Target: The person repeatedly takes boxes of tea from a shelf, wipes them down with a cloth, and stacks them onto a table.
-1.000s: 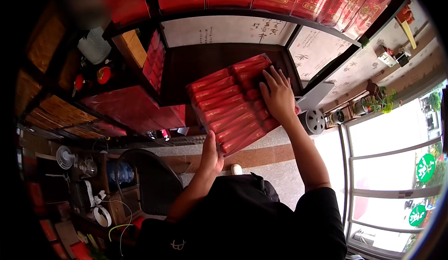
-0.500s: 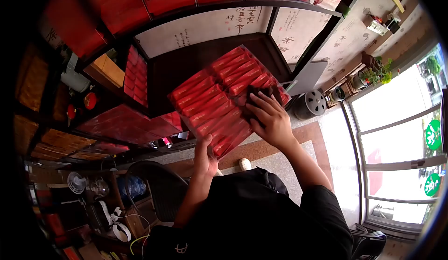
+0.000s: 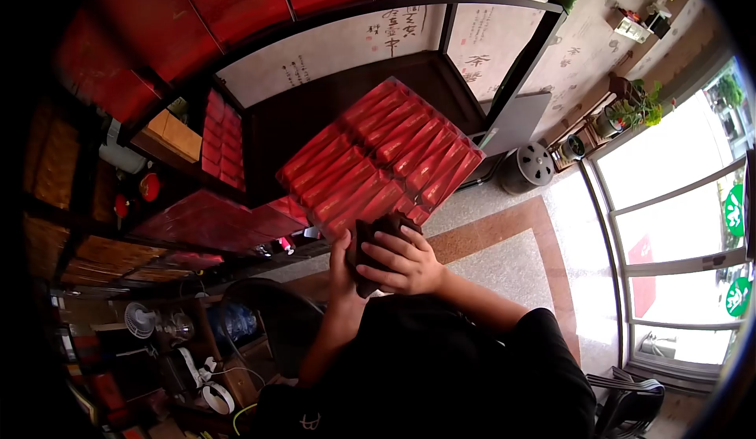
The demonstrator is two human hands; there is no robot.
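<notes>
Here, the red pack lies diagonally just ahead of the left hand, the nearer one, which grasps its near corner. The right hand clasps a dark cloth beside the left.

The person's two hands, viewed from above, just beside each other before the torso. Left hand: gripping, thumb extended upward, remaining digits hidden; the left forearm rises steeply behind it. Right hand: back uppermost, fingers slightly parted, lightly bent in a hold and directed toward the left hand; the right forearm slants inward across the front.
</notes>
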